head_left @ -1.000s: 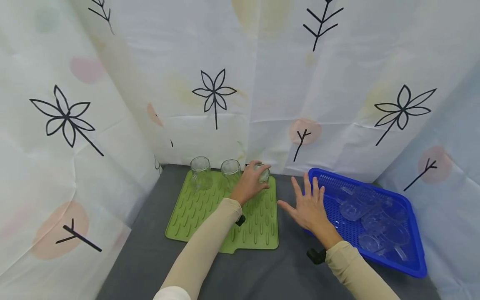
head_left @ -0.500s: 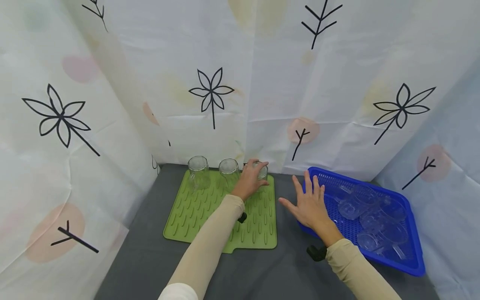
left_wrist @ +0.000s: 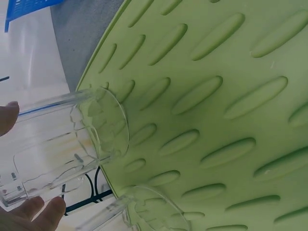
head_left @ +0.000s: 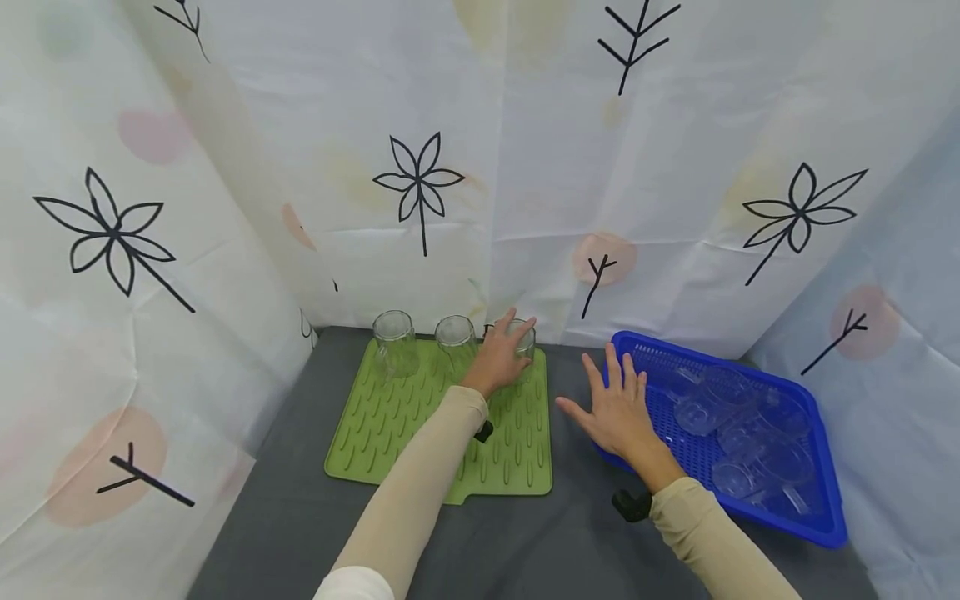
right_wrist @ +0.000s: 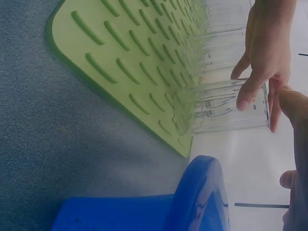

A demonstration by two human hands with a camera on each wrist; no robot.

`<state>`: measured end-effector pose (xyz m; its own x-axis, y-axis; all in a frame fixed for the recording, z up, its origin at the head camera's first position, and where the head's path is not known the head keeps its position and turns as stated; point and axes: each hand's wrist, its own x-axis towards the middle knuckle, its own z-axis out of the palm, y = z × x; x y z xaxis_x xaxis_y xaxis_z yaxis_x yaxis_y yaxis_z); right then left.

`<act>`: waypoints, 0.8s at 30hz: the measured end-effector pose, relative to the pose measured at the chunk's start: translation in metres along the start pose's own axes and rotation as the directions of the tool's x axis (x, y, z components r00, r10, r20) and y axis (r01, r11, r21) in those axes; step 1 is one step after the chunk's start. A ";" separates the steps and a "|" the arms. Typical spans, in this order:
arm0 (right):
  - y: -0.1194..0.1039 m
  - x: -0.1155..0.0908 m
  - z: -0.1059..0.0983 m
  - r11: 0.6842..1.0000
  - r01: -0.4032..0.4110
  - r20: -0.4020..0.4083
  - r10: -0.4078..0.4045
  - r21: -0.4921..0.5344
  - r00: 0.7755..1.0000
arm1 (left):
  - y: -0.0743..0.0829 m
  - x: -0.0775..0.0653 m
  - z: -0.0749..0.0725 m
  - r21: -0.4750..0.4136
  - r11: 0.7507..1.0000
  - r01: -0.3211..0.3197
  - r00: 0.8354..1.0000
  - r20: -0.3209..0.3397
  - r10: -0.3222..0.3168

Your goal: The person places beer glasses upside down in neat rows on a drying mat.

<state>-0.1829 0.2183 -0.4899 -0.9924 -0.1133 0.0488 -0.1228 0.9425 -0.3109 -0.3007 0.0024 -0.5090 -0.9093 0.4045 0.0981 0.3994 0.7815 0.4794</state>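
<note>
A clear glass mug (head_left: 528,340) stands upside down near the far right corner of the green ribbed mat (head_left: 438,442). My left hand (head_left: 497,360) is around its upper end, fingers spread and fairly straight. In the left wrist view the thumb and fingertips lie on either side of the mug (left_wrist: 57,144), at or just off the glass. Two more glass mugs, a middle one (head_left: 456,340) and a left one (head_left: 395,342), stand in the same row. My right hand (head_left: 618,421) hovers with spread fingers by the basket's left edge, holding nothing.
A blue plastic basket (head_left: 828,492) on the right contains several clear mugs (head_left: 738,417) lying in a heap. Dark grey cloth (head_left: 525,550) covers the table. A printed white curtain (head_left: 540,167) hangs close behind the mat and at both sides.
The left hand's fingers have loosened and straightened from around the right-hand mug, which stays on the mat. The right hand has kept its place. The whole view has shifted slightly.
</note>
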 end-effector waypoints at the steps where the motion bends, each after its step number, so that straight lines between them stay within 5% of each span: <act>1: 0.000 0.000 0.000 1.000 -0.001 0.004 0.001 -0.001 1.000 | 0.000 -0.001 -0.001 -0.006 1.000 -0.005 1.000 -0.004 0.005; 15: -0.001 -0.002 -0.003 1.000 -0.012 0.016 0.012 0.011 1.000 | -0.005 -0.005 -0.005 0.010 1.000 -0.016 1.000 0.002 0.016; 24: 0.005 -0.002 -0.009 1.000 -0.006 -0.019 0.006 0.006 1.000 | -0.001 -0.011 -0.010 0.157 0.987 -0.042 0.998 -0.034 0.047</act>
<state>-0.1810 0.2258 -0.4829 -0.9927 -0.1019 0.0649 -0.1173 0.9412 -0.3168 -0.2923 -0.0072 -0.5021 -0.8927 0.4250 0.1500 0.4503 0.8287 0.3325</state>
